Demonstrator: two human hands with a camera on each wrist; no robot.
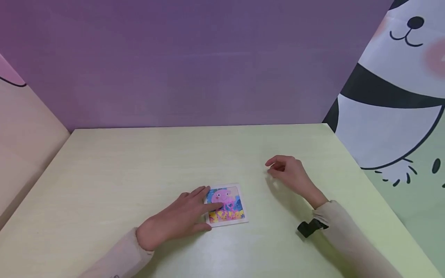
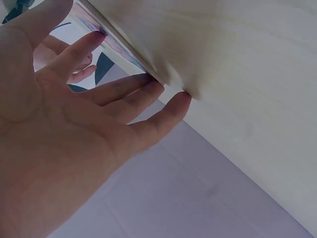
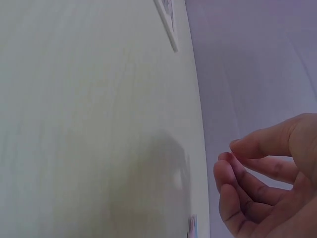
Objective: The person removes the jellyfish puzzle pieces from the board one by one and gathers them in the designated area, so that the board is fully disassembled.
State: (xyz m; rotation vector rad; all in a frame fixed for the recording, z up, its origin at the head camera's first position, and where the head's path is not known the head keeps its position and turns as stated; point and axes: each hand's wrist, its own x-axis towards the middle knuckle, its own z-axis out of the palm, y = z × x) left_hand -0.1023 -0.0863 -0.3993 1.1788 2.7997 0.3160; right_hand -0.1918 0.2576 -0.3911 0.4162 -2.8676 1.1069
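A small square picture board with a white border lies on the pale table, showing a pink cartoon creature over blue and yellow. My left hand rests at its left side, fingers mostly straight. One finger lies across the picture and the others touch around the left edge. From below, the left wrist view shows the fingertips against the board's edge. Away to the right, my right hand hovers over the table. Its fingers are loosely curled with nothing visible between them, as in the right wrist view too.
The light wooden table meets a purple wall at the back. A panda print covers the right wall. A black strap mount sits on my right wrist. A small coloured thing is cut off in the right wrist view.
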